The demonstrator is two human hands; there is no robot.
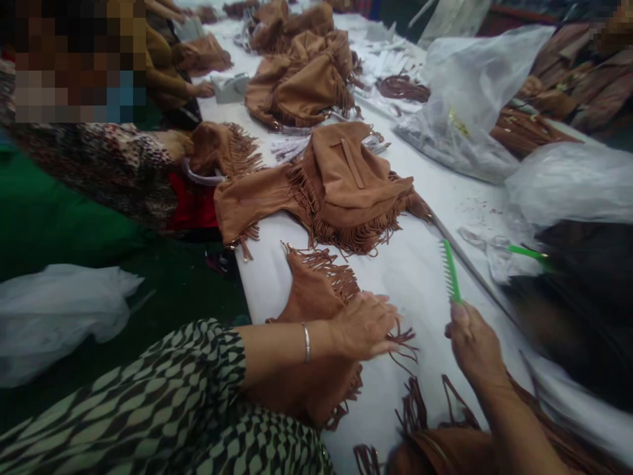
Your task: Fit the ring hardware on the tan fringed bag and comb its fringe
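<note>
My left hand (363,324) lies flat, fingers stretched out, on a brown suede fringed bag (316,297) at the near edge of the white table (420,277). A thin bracelet circles that wrist. My right hand (472,343) is closed round the handle of a green comb (450,270), which points up and away over the bare tabletop. Loose fringe strands (410,343) lie between the two hands. Another brown fringed piece (445,442) rests under my right forearm.
More brown fringed bags (341,185) lie in piles (301,72) along the table. Clear plastic bags (475,86) and a second green comb (529,253) sit to the right. Other people's hands (178,142) work on bags at the left edge. A white plastic bag (54,316) lies on the green floor.
</note>
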